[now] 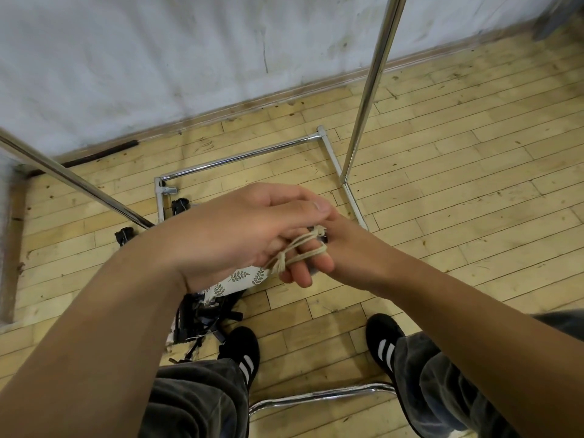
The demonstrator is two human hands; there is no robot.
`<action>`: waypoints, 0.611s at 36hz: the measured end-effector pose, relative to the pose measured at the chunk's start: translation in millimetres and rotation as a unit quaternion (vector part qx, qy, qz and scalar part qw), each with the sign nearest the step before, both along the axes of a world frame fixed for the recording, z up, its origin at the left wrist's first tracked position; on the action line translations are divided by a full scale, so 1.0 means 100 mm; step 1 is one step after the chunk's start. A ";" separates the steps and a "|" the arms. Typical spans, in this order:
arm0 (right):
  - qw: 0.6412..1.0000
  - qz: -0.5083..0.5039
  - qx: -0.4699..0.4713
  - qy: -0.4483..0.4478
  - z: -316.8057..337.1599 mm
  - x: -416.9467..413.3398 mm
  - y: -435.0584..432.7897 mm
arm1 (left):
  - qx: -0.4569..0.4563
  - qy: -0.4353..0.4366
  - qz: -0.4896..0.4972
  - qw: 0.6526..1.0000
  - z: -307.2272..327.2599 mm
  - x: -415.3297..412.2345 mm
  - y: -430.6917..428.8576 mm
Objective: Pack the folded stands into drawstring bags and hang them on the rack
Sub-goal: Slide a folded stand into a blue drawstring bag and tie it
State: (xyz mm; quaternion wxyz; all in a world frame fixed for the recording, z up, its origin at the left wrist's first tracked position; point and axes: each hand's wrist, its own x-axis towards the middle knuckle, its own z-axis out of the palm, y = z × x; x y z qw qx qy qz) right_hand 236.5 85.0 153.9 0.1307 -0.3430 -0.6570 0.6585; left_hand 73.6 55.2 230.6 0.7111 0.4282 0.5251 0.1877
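My left hand (240,229) and my right hand (319,248) meet at the middle of the view, above the floor. A cream drawstring cord (298,252) is looped around fingers of both hands, with a knot at its lower left. Below my left hand hangs a white drawstring bag with a green leaf print (243,279); most of it is hidden by my left wrist. A dark folded stand end (322,238) peeks out between my hands. The rack's chrome upright (369,90) rises to the right, and its slanted bar (72,181) crosses at the left.
On the wooden floor lies the rack's chrome base frame (240,158) with black casters (180,206). A pile of dark folded stands and bags (202,317) sits by my left shoe (241,352). A chrome tube (319,395) runs between my feet. The white wall (158,58) is close behind.
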 end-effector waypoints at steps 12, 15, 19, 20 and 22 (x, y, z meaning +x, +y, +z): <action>0.999 0.022 0.001 -0.050 0.06 0.00 -0.02 | 0.000 0.013 0.064 0.998 0.02 0.04 0.00; 0.999 0.008 0.003 -0.036 0.05 0.01 -0.02 | 0.010 0.013 0.065 0.998 0.04 0.05 0.01; 0.999 0.018 0.011 -0.038 0.03 -0.01 -0.01 | 0.054 0.056 0.073 0.994 0.03 0.08 0.00; 0.999 0.025 0.009 -0.041 0.03 -0.02 -0.01 | 0.068 0.074 0.072 0.992 0.03 0.09 0.00; 0.999 0.031 0.011 -0.043 0.04 -0.03 -0.02 | 0.089 0.087 0.077 0.989 0.04 0.14 -0.02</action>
